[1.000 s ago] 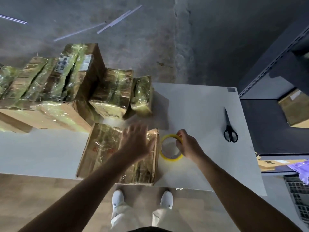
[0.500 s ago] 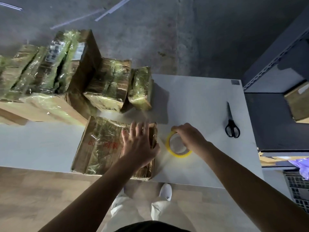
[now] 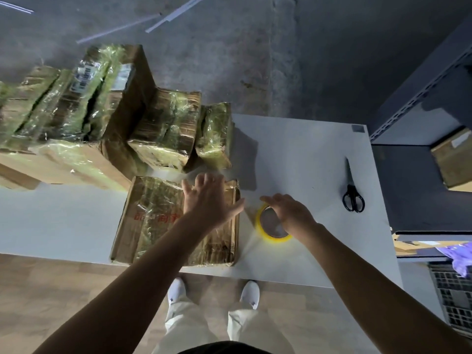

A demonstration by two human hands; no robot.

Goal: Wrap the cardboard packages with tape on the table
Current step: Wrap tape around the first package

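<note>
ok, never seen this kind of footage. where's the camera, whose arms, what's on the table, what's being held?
There is no machine here. One wide-angle camera sits on a person's head and looks down, so the two arms coming in from the bottom are that person's own. The left hand lies flat, fingers spread, on a flat cardboard package covered in shiny tape. The right hand grips a yellow tape roll just beside that package; a clear strip seems to run between them. Package and roll are on a white table. More wrapped packages are piled at its far left, and black scissors lie to the right, untouched.
</note>
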